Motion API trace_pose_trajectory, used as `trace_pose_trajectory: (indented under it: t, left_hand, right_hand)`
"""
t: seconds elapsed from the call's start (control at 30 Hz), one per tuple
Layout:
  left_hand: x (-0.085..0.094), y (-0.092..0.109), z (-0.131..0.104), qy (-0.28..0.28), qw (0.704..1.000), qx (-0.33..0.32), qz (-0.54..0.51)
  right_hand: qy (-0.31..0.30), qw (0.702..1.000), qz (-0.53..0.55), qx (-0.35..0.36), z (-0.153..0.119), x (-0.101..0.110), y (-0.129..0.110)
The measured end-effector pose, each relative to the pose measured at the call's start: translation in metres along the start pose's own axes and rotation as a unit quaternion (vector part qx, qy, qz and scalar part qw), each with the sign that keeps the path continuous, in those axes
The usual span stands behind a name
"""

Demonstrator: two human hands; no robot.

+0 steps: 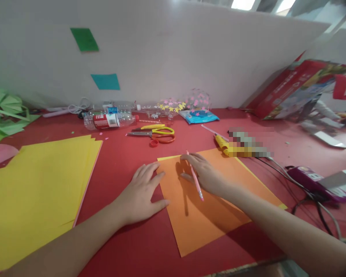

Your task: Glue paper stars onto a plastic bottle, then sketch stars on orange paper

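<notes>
A sheet of orange paper (210,215) lies on the red tabletop in front of me, with a yellow edge showing from under it at the back and right. At its left edge rests my left hand (145,194), fingers spread, thumb and fingertips at the paper's border. Over the sheet's upper part, my right hand (203,173) holds a pink pencil (195,177), whose eraser end points down toward me. The pencil's shadow falls on the orange surface. Part of the right hand's grip is hidden behind the pencil and the fingers.
Yellow paper (40,192) is stacked at the left. Scissors (152,133), plastic bottles (106,120) and a blue packet (200,117) lie toward the back wall. A yellow glue gun (223,145), cables and a purple box (308,179) occupy the right side.
</notes>
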State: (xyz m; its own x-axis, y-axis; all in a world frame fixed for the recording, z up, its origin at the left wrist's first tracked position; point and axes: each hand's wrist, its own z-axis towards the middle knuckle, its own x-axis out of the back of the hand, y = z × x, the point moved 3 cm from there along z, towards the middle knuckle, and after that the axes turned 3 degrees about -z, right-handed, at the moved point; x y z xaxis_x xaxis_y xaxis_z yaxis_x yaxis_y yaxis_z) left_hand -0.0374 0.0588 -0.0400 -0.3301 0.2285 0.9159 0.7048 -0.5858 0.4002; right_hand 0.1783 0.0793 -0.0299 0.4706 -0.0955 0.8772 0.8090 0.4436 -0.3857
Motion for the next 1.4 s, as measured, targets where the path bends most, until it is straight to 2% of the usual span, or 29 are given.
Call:
trace_pose_trajectory:
  t: [0.13, 0.3, 0.43, 0.6, 0.87, 1.0, 1.17, 1.23, 1.27, 1.33, 1.37, 1.4]
  left_hand:
    - [0.000, 0.001, 0.001, -0.022, 1.000, -0.015, 0.011]
    - [0.002, 0.002, 0.002, -0.032, 0.999, -0.019, 0.019]
    - [0.005, 0.004, 0.000, -0.032, 0.999, -0.014, 0.029]
    - [0.008, 0.007, -0.002, -0.014, 0.998, -0.017, 0.055]
    - [0.008, 0.007, -0.005, 0.049, 0.994, -0.058, 0.078]
    - [0.012, 0.014, -0.007, 0.076, 0.988, -0.088, 0.105]
    - [0.022, 0.024, -0.010, 0.110, 0.981, -0.116, 0.107]
    - [0.030, 0.018, -0.009, 0.172, 0.979, -0.081, 0.070]
    - [0.035, 0.011, -0.008, 0.220, 0.974, -0.042, 0.025]
    - [0.044, -0.009, -0.006, 0.310, 0.943, 0.061, -0.106]
    - [0.045, -0.020, -0.005, 0.335, 0.916, 0.108, -0.193]
    - [0.044, -0.029, -0.002, 0.332, 0.902, 0.133, -0.240]
  right_hand:
    - [-0.040, 0.999, -0.034, 0.013, 0.007, -0.003, 0.003]
    - [-0.082, 0.996, -0.041, -0.015, 0.045, -0.002, 0.008]
    - [-0.144, 0.988, -0.049, -0.029, 0.072, 0.001, 0.008]
    - [-0.184, 0.981, -0.054, -0.036, 0.075, 0.001, 0.001]
    - [-0.175, 0.982, -0.051, -0.056, 0.068, -0.001, -0.010]
    - [-0.159, 0.986, -0.026, -0.043, 0.063, -0.005, -0.018]
    - [-0.133, 0.991, 0.032, -0.007, 0.063, -0.014, -0.041]
    - [-0.137, 0.989, 0.049, 0.016, 0.067, -0.015, -0.052]
    - [-0.143, 0.988, 0.057, 0.030, 0.069, -0.014, -0.056]
    - [-0.163, 0.982, 0.069, 0.060, 0.071, -0.009, -0.065]
    - [-0.174, 0.979, 0.074, 0.074, 0.072, -0.005, -0.068]
    - [-0.184, 0.976, 0.076, 0.086, 0.072, -0.001, -0.071]
